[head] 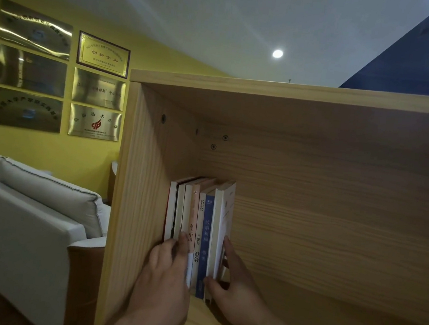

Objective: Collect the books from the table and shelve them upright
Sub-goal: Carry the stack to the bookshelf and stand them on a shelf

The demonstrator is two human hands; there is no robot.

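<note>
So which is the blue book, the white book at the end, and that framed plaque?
blue book (205, 240): head view, middle of its spine.
white book (216, 226): head view, upper part of its spine.
framed plaque (103, 54): head view, centre of its gold face.

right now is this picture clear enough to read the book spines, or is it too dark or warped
Head view: the shelf interior is dim, yet large characters on the spines of the books are legible while small print blurs; head view: glare streaks wash out the gold plaques; head view: wide-angle warp slants the ceiling, and the ceiling light blooms.
</note>
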